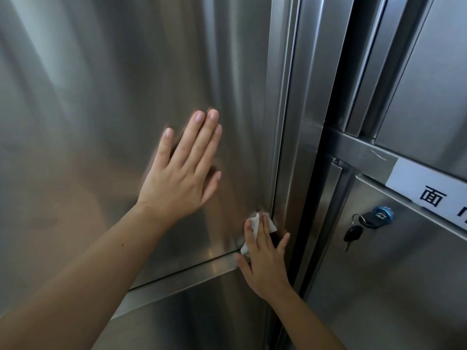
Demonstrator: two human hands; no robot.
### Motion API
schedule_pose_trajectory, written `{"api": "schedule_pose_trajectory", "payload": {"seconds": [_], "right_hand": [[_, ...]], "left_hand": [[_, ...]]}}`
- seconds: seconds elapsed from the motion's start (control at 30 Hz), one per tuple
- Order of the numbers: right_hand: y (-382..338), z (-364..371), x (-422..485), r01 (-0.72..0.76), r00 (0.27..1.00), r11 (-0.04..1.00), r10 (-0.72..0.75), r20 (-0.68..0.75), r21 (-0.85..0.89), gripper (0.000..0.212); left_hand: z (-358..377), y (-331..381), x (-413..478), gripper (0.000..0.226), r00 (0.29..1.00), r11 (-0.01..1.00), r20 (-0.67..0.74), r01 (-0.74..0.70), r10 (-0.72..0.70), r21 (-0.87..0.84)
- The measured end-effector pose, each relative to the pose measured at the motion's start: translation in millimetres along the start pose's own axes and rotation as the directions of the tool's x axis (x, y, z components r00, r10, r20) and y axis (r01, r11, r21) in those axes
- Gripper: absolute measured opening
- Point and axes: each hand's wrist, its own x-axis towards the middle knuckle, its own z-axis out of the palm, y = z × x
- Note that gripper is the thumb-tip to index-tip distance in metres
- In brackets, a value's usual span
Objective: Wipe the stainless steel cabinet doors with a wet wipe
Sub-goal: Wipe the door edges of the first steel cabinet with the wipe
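Two bare hands work on a tall brushed stainless steel cabinet door; left hand lies flat mid-panel, fingers straight and pressed together, thumb set apart, holding nothing; right hand is lower, fingers straight and slightly spread, pressing a crumpled white wet wipe onto the steel; the wipe sits at the door's bottom right corner, where bottom edge meets side edge. Below that edge runs a horizontal steel frame strip, then a lower steel panel; just right of the wipe stand a raised vertical steel rail and a dark vertical gap. Wide bare steel lies up and left of the wipe. Neighbouring steel door carries a round blue lock, a black hanging key and a white paper label with black characters.
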Motion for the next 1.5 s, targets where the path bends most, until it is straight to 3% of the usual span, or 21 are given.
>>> {"api": "schedule_pose_trajectory", "payload": {"seconds": [0.17, 0.37, 0.5, 0.77, 1.0, 1.5], "right_hand": [[1, 3, -13, 0.016, 0.998, 1.0, -0.018, 0.055, 0.023, 0.068], [-10, -6, 2, -0.004, 0.995, 0.975, 0.026, -0.092, 0.224, 0.069], [-12, -1, 1, -0.054, 0.991, 0.956, 0.087, -0.104, 0.287, 0.075], [-24, 3, 12, -0.035, 0.992, 0.99, 0.05, -0.113, 0.136, 0.085], [-18, 8, 12, 0.099, 0.978, 0.981, -0.065, -0.198, 0.169, 0.084], [-11, 14, -3, 0.016, 0.99, 1.0, -0.016, -0.142, -0.003, 0.086]], "left_hand": [[1, 0, 0, 0.067, 1.0, 1.0, 0.012, 0.002, -0.002, 0.01], [1, 0, 0, 0.067, 1.0, 1.0, 0.011, 0.013, -0.013, 0.0], [0, 0, 0, 0.067, 1.0, 1.0, 0.013, 0.003, -0.003, 0.003], [-1, -1, 1, 0.067, 1.0, 1.0, 0.008, 0.004, -0.004, -0.003], [0, 0, 0, 0.067, 1.0, 1.0, 0.014, 0.007, -0.007, -0.004], [0, 0, 0, 0.067, 1.0, 0.999, 0.018, 0.018, -0.017, -0.038]]}}
